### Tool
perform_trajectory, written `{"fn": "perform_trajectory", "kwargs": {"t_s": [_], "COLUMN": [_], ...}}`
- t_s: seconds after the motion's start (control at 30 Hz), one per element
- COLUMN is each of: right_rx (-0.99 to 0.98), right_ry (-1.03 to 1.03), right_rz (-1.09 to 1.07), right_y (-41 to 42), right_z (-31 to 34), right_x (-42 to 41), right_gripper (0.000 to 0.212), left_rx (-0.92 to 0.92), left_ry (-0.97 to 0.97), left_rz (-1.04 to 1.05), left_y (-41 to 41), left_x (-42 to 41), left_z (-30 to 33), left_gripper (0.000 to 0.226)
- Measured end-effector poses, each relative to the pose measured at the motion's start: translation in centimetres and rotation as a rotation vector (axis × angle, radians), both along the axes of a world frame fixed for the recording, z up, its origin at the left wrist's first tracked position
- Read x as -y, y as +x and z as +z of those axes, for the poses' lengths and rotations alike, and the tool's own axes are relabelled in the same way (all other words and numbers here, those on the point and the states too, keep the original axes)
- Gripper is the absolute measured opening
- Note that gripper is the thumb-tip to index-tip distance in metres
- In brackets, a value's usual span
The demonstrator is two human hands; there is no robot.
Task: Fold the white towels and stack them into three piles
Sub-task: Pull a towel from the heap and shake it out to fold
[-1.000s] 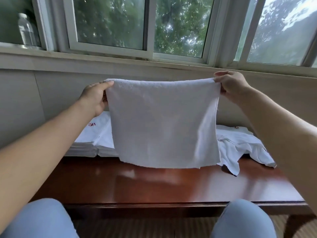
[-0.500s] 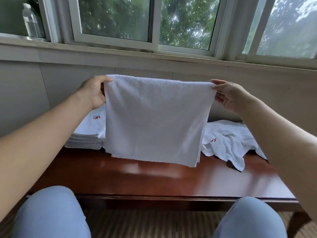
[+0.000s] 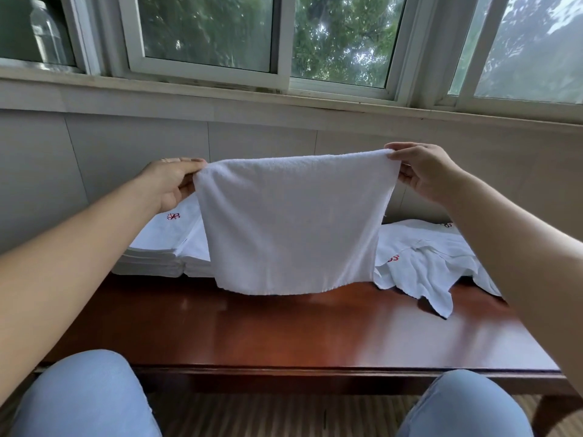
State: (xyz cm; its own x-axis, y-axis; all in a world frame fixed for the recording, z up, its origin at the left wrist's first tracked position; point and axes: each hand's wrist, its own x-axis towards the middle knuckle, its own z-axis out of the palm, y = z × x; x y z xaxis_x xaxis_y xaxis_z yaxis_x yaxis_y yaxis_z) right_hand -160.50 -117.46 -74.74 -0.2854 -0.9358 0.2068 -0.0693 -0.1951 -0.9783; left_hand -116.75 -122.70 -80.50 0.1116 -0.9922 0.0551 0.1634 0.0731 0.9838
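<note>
A white towel [image 3: 293, 225], folded over along its top edge, hangs in the air above the table. My left hand [image 3: 172, 181] pinches its top left corner and my right hand [image 3: 421, 171] pinches its top right corner. Its lower hem hangs just over the wooden table [image 3: 284, 335]. Behind it on the left lie stacks of folded white towels [image 3: 164, 247] with a red emblem on top; the held towel hides part of them. On the right lies a loose heap of unfolded white towels [image 3: 426, 263].
The table stands against a grey wall under a window sill [image 3: 284, 102]. A clear plastic bottle [image 3: 47, 33] shows at the window, top left. My knees in blue jeans [image 3: 85, 395] sit at the table's front edge, above striped flooring.
Both hands have lowered the towel, and its hem has come down nearly to the tabletop. The sagging top edge is now pulled wider.
</note>
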Motion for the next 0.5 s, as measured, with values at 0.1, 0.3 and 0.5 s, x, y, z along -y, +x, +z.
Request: {"fn": "perform_trajectory", "kwargs": {"t_s": [0.1, 0.3, 0.5], "right_rx": [-0.095, -0.404, -0.828], "right_ry": [-0.003, -0.018, -0.099], "right_rz": [-0.033, -0.152, -0.306], "right_y": [-0.3, -1.3, -2.1], "right_z": [-0.3, -1.0, -1.3], "right_x": [0.8, 1.7, 0.2], "right_gripper": [0.021, 0.024, 0.011], "left_rx": [0.044, 0.130, 0.615], "left_ry": [0.013, -0.033, -0.217], "left_rz": [0.008, 0.007, 0.178], "left_y": [-0.1, -0.5, -0.8], "left_x": [0.5, 1.1, 0.7], "left_z": [-0.9, -1.3, -1.4], "left_gripper": [0.013, 0.022, 0.008]}}
